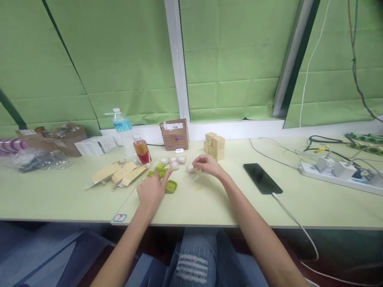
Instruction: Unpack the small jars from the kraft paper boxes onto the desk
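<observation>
My left hand (pixel 152 190) rests on the table with its fingers curled towards several small green lids or cases (pixel 159 170); one green case (pixel 171 186) lies just right of it. My right hand (pixel 206 164) is closed in a pinch on a small pale pink jar (pixel 190 168). Behind the hands stand a few more small pale jars (pixel 173 161). What the left fingers grip, if anything, is hidden.
A stack of small tan boxes (pixel 214 145), a brown carton (pixel 175 134), a water bottle (pixel 124 129), a red-liquid bottle (pixel 141 150) and flat cardboard pieces (pixel 119 173) stand at the back left. A black phone (pixel 262 178) on a cable and a power strip (pixel 338 171) lie right.
</observation>
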The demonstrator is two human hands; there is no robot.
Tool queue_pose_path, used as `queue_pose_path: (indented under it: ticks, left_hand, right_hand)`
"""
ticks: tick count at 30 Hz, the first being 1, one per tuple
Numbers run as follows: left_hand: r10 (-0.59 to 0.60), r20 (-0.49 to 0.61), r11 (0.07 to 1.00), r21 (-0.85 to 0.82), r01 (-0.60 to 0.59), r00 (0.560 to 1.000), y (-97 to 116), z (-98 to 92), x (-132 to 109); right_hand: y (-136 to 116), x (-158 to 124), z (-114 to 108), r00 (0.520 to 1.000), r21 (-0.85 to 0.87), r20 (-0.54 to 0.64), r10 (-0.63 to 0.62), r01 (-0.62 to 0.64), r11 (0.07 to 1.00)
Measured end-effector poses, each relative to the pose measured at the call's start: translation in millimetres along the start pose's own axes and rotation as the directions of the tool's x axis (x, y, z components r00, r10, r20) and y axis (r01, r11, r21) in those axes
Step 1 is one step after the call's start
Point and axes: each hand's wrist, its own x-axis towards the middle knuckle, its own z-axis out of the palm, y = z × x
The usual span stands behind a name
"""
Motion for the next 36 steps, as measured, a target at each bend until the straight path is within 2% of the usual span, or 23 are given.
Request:
queue_pose_path:
  ticks: [2,3,4,6,7,8,9,13,16,19,21,24,26,28,32,36]
  left_hand:
    - [0.152,-0.094,0.986,-0.057,-0.158,0.984,11.1,-1.7,-10.1]
    - [0.286,-0.105,0.948,-0.114,-0.297,0.953,17.4,-1.7,-16.7]
    - [0.434,-0.094,0.878,-0.178,-0.444,0.896,24.2,-1.0,-23.6]
    - [0.651,-0.044,0.725,-0.262,-0.637,0.758,37.7,3.1,-35.2]
    - [0.702,-0.016,0.682,-0.272,-0.679,0.712,43.4,6.1,-38.5]
    - [0.729,0.008,0.661,-0.267,-0.701,0.685,47.9,9.5,-39.8]
    - [0.737,0.022,0.658,-0.252,-0.709,0.676,50.9,13.0,-38.7]
    - [0.704,0.024,0.705,-0.144,-0.695,0.709,47.8,27.0,-17.3]
    - [0.633,0.05,0.773,-0.004,-0.634,0.772,40.0,37.7,2.5]
    - [0.496,0.032,0.864,0.084,-0.497,0.868,39.3,46.7,14.5]
    - [0.449,-0.027,0.893,0.028,-0.448,0.893,45.6,49.5,18.2]
    - [0.461,-0.15,0.854,-0.192,-0.483,0.875,64.8,48.2,21.8]
    - [0.458,-0.217,0.79,-0.345,-0.507,0.862,81.5,46.3,24.8]
    - [0.479,-0.242,0.721,-0.439,-0.536,0.844,98.0,46.5,28.1]
    - [0.59,-0.221,0.647,-0.446,-0.619,0.776,118.9,56.9,32.1]
    - [0.506,-0.272,0.672,-0.47,-0.572,0.819,116.2,70.1,35.4]
  right_hand:
    - [0.8,2.0,-3.0,0.974,-0.105,-0.21,-0.085,0.064,0.992]
    - [2.4,2.7,-4.3,0.941,-0.198,-0.305,-0.146,0.087,0.976]
    - [4.9,3.2,-5.1,0.902,-0.315,-0.376,-0.213,0.092,0.945]
    - [12.0,3.5,-5.3,0.845,-0.544,-0.438,-0.307,0.022,0.839]
    - [16.3,3.5,-4.9,0.84,-0.623,-0.444,-0.313,-0.038,0.781]
    - [21.0,3.6,-4.2,0.849,-0.672,-0.443,-0.288,-0.103,0.733]
    - [25.8,3.7,-3.6,0.865,-0.696,-0.44,-0.241,-0.159,0.7]
    - [41.9,5.4,-3.2,0.906,-0.682,-0.421,-0.053,-0.277,0.677]
    - [46.1,7.0,-5.0,0.896,-0.613,-0.444,-0.01,-0.296,0.732]
    - [42.8,8.8,-5.4,0.868,-0.494,-0.489,-0.083,-0.197,0.847]
    - [38.1,10.8,-4.1,0.857,-0.341,-0.506,-0.095,-0.098,0.935]
    - [31.3,14.9,-1.1,0.87,0.033,-0.491,0.054,-0.044,0.998]
    - [28.5,17.7,0.7,0.876,0.252,-0.463,0.138,-0.019,0.968]
    - [27.3,20.0,2.0,0.886,0.384,-0.439,0.148,0.036,0.923]
    - [27.3,23.1,3.9,0.913,0.471,-0.374,0.163,0.036,0.882]
    - [27.0,24.2,8.6,0.94,0.485,-0.287,0.186,-0.025,0.874]
